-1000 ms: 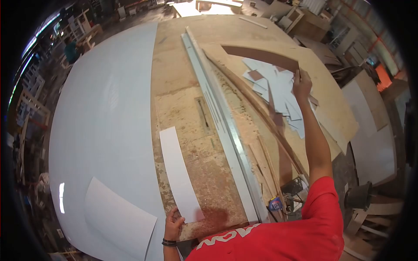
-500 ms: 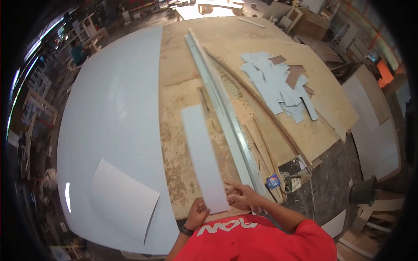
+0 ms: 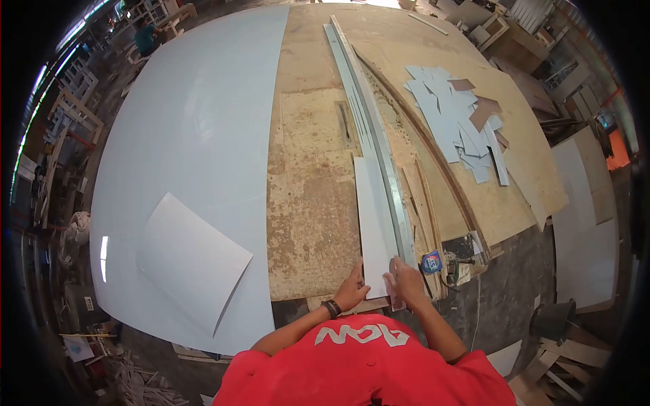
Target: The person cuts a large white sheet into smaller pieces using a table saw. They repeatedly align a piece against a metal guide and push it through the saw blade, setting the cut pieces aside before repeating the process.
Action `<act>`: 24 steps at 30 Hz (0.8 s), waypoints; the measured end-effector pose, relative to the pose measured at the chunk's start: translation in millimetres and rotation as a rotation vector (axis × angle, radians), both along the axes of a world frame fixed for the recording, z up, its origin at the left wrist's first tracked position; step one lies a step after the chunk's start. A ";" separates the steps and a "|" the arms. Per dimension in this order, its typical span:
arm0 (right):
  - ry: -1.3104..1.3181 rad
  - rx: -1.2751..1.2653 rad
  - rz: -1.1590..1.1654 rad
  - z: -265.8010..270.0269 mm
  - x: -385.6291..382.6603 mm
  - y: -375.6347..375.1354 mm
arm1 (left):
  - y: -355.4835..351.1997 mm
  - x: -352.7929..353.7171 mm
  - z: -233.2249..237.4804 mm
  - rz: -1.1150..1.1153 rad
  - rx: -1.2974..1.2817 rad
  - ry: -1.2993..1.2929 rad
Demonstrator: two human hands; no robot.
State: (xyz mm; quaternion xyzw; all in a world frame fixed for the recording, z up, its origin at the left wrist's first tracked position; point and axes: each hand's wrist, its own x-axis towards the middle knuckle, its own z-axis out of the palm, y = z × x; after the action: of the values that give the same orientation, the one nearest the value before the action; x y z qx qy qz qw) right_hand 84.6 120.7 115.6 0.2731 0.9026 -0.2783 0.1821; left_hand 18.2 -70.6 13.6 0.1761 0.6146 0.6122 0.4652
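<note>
A long white strip of sheet (image 3: 374,220) lies along the left side of a long metal straightedge (image 3: 379,142), its near end close to my body. My left hand (image 3: 352,287) grips the strip's left edge near that end, thumb on top. On the other side, my right hand (image 3: 408,283) holds the near right corner, thumb on the strip and fingers beside the straightedge. The undersides of both grips are hidden. A blue tape measure (image 3: 431,262) sits just right of my right hand.
A large white sheet (image 3: 196,122) covers the left of the worktable (image 3: 305,237), with a smaller curled white sheet (image 3: 196,257) on it. Offcuts (image 3: 453,118) are piled at right. A brown strip (image 3: 433,142) runs diagonally beside the straightedge. A person (image 3: 145,37) is at far left.
The white strip has moved right, from lying apart on the worn tabletop to alongside the straightedge. Both hands moved right with it, and my right fingers closed in. The camera view has shifted.
</note>
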 end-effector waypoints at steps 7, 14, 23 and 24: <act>0.193 0.305 0.359 8.4 36.2 17.8 | 40.5 3.7 -13.5 -0.004 -0.074 0.205; 0.259 0.499 0.642 -18.8 50.1 37.8 | 58.7 -0.1 -18.5 0.031 -0.111 0.347; 0.320 0.489 0.601 -31.2 4.0 53.4 | 73.8 -50.1 -7.4 0.029 -0.141 0.177; 0.322 0.488 0.603 -31.7 -1.0 55.2 | 75.2 -55.7 -4.0 0.032 -0.142 0.178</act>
State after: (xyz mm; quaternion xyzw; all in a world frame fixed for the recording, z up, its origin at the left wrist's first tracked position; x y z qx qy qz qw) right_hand 83.6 175.9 83.9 -0.0153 0.9986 -0.0294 0.0420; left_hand -37.5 4.6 9.6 0.1867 0.6979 0.5565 0.4103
